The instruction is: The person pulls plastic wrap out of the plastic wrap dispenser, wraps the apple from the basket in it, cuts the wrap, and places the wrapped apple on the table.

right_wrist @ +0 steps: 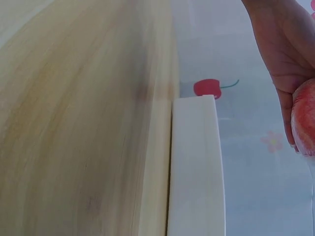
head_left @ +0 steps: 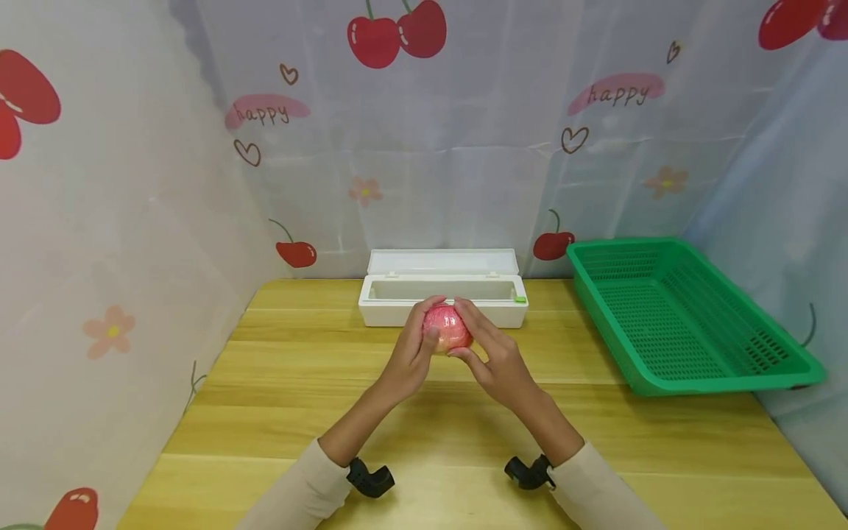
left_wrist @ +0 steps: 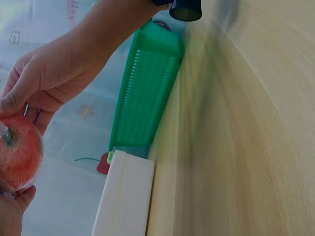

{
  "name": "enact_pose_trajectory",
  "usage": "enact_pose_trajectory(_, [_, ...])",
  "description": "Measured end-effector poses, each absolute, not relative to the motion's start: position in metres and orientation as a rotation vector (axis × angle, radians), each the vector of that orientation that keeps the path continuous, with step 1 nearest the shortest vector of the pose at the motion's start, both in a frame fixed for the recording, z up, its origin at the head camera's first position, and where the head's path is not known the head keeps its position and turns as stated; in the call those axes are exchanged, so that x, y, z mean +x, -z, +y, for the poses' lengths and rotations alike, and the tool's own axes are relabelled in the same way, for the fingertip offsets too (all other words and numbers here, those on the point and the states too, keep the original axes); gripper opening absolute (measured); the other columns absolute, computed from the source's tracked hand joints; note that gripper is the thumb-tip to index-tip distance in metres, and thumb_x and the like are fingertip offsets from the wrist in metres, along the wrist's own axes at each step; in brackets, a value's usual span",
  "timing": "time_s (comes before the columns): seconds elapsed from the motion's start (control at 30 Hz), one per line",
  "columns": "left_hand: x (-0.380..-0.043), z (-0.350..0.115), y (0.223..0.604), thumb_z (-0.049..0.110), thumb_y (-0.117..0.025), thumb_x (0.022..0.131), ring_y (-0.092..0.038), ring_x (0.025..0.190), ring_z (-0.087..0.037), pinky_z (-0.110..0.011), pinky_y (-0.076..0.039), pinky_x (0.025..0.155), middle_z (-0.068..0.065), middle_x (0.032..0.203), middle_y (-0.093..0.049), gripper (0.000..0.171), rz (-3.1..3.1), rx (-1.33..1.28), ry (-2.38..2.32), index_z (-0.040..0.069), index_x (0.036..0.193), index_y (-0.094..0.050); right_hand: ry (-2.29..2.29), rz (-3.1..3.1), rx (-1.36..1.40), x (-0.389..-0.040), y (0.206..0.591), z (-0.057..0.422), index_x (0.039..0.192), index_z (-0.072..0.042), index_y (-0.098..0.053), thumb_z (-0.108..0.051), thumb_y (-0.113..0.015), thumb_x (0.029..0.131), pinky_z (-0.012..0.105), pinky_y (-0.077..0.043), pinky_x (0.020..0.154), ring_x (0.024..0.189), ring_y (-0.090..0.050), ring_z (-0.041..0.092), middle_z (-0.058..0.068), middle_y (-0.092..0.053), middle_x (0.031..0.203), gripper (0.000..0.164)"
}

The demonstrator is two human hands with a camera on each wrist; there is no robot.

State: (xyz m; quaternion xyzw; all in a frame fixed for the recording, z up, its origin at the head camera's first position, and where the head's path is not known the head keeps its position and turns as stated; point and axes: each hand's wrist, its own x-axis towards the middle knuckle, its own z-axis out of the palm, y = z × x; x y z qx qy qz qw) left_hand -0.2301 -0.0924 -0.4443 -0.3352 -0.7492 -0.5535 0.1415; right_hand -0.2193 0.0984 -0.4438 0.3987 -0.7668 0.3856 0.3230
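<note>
A red-and-yellow apple (head_left: pixel 447 328) wrapped in shiny clear film is held up between both hands above the table. My left hand (head_left: pixel 411 355) grips its left side, thumb in front. My right hand (head_left: pixel 495 362) holds it from the right, fingers over the top and thumb low on the near side. In the left wrist view the film gathers near the stem of the apple (left_wrist: pixel 20 155). Just behind the hands stands a long white box (head_left: pixel 445 313) with its lid raised and a small green piece (head_left: pixel 520 299) at its right end.
A green perforated basket (head_left: pixel 715 384) sits at the right on the wooden table (head_left: pixel 278 412). A curtain (head_left: pixel 450 177) printed with cherries closes off the back and sides. Black wrist cameras (head_left: pixel 371 478) hang beneath the forearms.
</note>
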Motion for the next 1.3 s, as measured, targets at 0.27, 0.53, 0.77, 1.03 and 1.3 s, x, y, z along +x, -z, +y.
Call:
enact_pose_trajectory(0.27, [-0.2303,-0.0926,0.4433,0.057,-0.033,0.106,-0.049,0.125,-0.023,-0.037,-0.053,0.098,-0.006,0.146,-0.041,0.067,-2.157,-1.04,1.564,0.009,0.152,-0.034,-1.056,-2.006,1.052,-0.2192,0.4425,0.1009,0.15,0.003,-0.044,-0.039,-0.058,0.1,0.027,-0.041,0.109,0.141,-0.045,0.032,0.019,-0.047,0.153,0.067])
enact_pose_trajectory(0.53, [-0.2326,-0.0973,0.4458,0.039,-0.044,0.109,-0.038,0.141,-0.031,-0.05,-0.043,0.111,-0.014,0.16,-0.029,0.059,-2.142,-1.103,1.53,0.009,0.158,-0.029,-1.174,-2.02,1.005,-0.2212,0.4408,0.104,0.149,-0.001,-0.048,-0.03,-0.064,0.098,0.028,-0.042,0.109,0.138,-0.049,0.031,0.016,-0.051,0.15,0.061])
enact_pose_trajectory(0.77, [-0.2348,-0.0988,0.4441,0.053,-0.039,0.107,-0.033,0.145,-0.03,-0.046,-0.042,0.113,-0.014,0.161,-0.026,0.068,-2.13,-1.153,1.464,0.013,0.159,-0.026,-1.232,-2.052,0.974,-0.2197,0.4384,0.1025,0.149,-0.001,-0.049,0.0,-0.075,0.088,0.027,-0.044,0.106,0.136,-0.052,0.032,0.016,-0.052,0.149,0.066])
enact_pose_trajectory(1.03, [-0.2338,-0.0939,0.4475,0.049,-0.034,0.108,-0.042,0.134,-0.025,-0.041,-0.049,0.106,-0.012,0.156,-0.03,0.061,-2.164,-1.137,1.426,0.016,0.159,-0.024,-1.206,-2.072,0.963,-0.2188,0.4377,0.103,0.147,0.001,-0.05,-0.007,-0.072,0.092,0.027,-0.042,0.108,0.135,-0.052,0.034,0.016,-0.053,0.148,0.06])
enact_pose_trajectory(1.3, [-0.231,-0.0916,0.447,0.046,-0.031,0.11,-0.048,0.127,-0.022,-0.039,-0.053,0.1,-0.008,0.151,-0.035,0.055,-2.213,-1.043,1.397,0.017,0.158,-0.028,-1.175,-2.107,0.939,-0.2187,0.4361,0.1018,0.146,0.0,-0.052,-0.007,-0.073,0.09,0.032,-0.045,0.105,0.133,-0.054,0.035,0.016,-0.054,0.147,0.06])
